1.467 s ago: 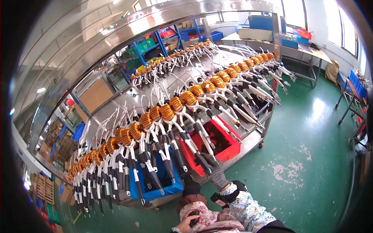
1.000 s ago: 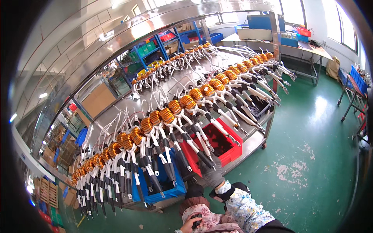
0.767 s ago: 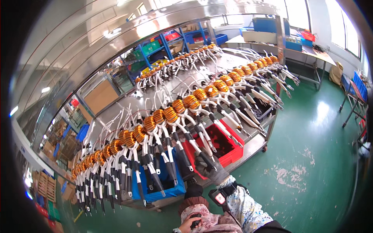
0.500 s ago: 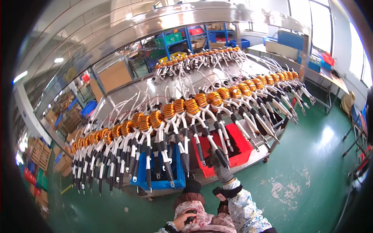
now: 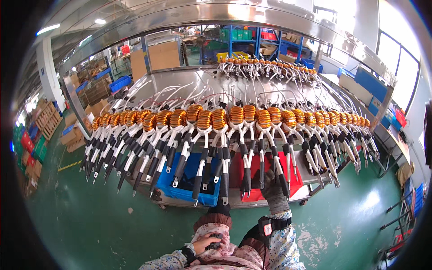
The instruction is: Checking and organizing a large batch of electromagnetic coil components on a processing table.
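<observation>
My right hand (image 5: 275, 194), in a grey glove, reaches up at the front of the red bin (image 5: 294, 182). Its fingers lie among the black-sleeved ends of the hanging white leads (image 5: 280, 170) and are partly hidden, so I cannot tell whether they grip one. My bare left hand (image 5: 202, 244) is low against my patterned clothing, fingers closed round a small dark object (image 5: 215, 240) whose kind I cannot make out. Copper-wound ring coils (image 5: 219, 119) stand in a long row along the metal table's edge, their white leads with metal lugs hanging over the front.
A blue bin (image 5: 207, 198) stands beside the red one, below the leads. More coils (image 5: 270, 67) line the back of the steel table (image 5: 180, 81). A metal frame bar (image 5: 234, 15) spans above. At right is a side table (image 5: 396, 135); cartons (image 5: 74, 135) stand left.
The view has turned, so the coil row now lies more level across it. My right hand stays by the red bin among the leads; my left hand stays low with the dark object.
</observation>
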Motion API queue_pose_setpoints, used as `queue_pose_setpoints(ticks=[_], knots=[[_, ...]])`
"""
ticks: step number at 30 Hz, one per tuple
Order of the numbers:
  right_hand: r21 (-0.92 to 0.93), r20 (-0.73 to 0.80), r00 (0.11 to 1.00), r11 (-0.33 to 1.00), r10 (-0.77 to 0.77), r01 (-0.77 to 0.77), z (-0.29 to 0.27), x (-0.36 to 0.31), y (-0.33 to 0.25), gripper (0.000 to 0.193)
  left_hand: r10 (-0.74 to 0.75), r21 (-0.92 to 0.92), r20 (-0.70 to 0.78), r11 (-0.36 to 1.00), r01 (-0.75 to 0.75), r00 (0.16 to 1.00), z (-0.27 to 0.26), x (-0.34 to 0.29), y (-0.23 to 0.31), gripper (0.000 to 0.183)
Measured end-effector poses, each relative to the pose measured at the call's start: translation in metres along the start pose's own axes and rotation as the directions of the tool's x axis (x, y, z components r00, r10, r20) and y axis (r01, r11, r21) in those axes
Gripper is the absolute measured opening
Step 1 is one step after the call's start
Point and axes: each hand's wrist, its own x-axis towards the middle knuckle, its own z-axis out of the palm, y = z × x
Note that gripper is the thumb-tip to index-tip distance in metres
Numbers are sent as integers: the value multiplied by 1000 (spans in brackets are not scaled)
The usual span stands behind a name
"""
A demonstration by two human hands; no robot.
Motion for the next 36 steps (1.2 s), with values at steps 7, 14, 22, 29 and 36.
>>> queue_pose_setpoints(ticks=[7,14,22,29,36], knots=[[-196,-116,993,981,-27,4,29,-14,17,40,242,58,20,968,-243,970,45,-24,53,24],[-741,-384,909,533,164,-409,12,-83,48,19,241,19,41,970,-242,970,71,-44,103,28],[-825,-372,927,442,44,-352,38,-125,56,18,294,355,51,888,-293,954,110,-56,111,37],[-912,-225,957,306,181,-272,56,-122,51,20,359,180,161,905,-385,919,102,-45,89,27],[-686,-375,873,726,-313,-34,79,-113,9,13,321,248,207,897,-367,924,108,-53,92,26]])
